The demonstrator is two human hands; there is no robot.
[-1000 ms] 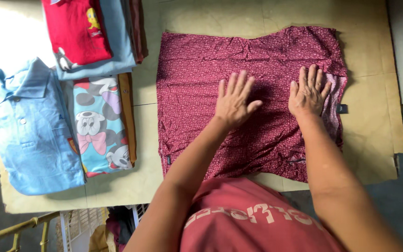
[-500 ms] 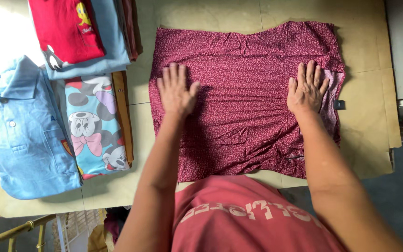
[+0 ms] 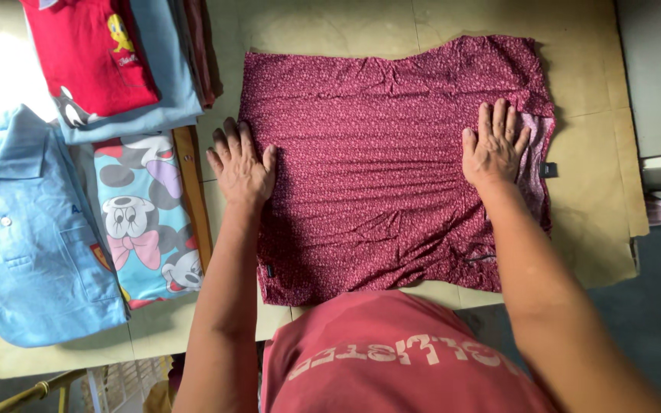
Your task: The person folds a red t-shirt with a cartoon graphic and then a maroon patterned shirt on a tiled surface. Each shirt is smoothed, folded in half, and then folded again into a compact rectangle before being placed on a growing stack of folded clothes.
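While the maroon garment (image 3: 392, 164) lies spread flat across the middle of the table (image 3: 598, 222), reaching from near the far edge almost to the near edge, it is pressed down at both sides. The left hand (image 3: 240, 164) is laid open, fingers spread, on the garment's left edge, partly on the bare table; nothing is gripped. The right hand (image 3: 494, 145) is laid flat and open on the cloth near the right edge, beside a strip of paler lining. Wrinkles are seen running across the lower half. The step in hand is judged to be smoothing, with the cloth spread outward before any fold; the wrinkles near the near edge would need to be pressed out, and then an edge would have to be pinched, since neither hand holds cloth now. Toward the left edge a wooden ruler (image 3: 193, 195) is seen, then a cartoon-print shirt (image 3: 143, 222), a light blue shirt (image 3: 24, 237), and at the far left corner a red shirt (image 3: 89, 53) on a stack.
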